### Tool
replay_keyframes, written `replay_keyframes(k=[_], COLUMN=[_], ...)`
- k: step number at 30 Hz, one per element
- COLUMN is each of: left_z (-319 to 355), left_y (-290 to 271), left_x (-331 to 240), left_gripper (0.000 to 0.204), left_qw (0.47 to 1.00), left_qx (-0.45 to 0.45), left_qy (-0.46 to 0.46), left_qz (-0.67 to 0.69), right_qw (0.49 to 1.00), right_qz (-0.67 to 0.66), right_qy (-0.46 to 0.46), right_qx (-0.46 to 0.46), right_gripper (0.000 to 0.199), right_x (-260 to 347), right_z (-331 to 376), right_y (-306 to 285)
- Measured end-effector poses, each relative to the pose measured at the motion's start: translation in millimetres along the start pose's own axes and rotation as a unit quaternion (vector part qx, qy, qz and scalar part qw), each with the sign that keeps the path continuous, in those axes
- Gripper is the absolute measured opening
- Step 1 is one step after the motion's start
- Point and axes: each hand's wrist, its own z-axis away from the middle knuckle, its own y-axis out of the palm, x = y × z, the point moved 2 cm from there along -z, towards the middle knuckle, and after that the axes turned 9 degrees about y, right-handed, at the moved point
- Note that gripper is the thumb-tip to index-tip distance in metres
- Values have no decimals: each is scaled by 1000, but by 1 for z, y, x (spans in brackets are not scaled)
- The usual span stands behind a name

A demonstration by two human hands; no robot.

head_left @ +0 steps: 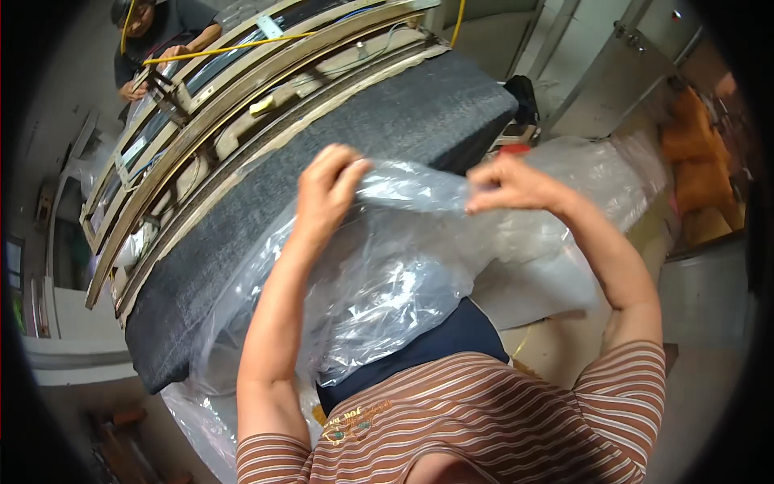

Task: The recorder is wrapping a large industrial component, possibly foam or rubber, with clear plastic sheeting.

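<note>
A large sheet of clear plastic film (387, 278) hangs in front of me, wrinkled and shiny, and drapes over my lap. My left hand (329, 181) pinches its upper edge between thumb and fingers. Farther right, my right hand (512, 184) grips the same edge, slightly smeared by motion. Between both hands the edge is stretched in a raised band. Whether the film is a single sheet or a bag, I cannot tell. Behind it stands a long bench covered in dark grey cloth (355, 113).
A long machine frame with rails (242, 97) runs behind the bench, with a yellow cord (230, 52) across it. A co-worker (161, 40) has hands at its far left end. More plastic film (597, 177) lies at right, near an orange-brown chair (693, 153) and a metal door (617, 77).
</note>
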Motion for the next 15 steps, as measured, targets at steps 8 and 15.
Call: replay_keyframes(k=[8, 15], left_z=[129, 335], left_y=[-165, -386], left_x=[38, 78], left_gripper=[11, 37], left_qw=[931, 735], left_qx=[-207, -230], left_qy=[-197, -374], left_qz=[-229, -517], right_qw=[619, 665], right_qz=[554, 379], right_qy=[539, 106], right_qx=[139, -635], right_gripper=[23, 28], right_x=[-332, -160], right_z=[294, 98], right_y=[-64, -276])
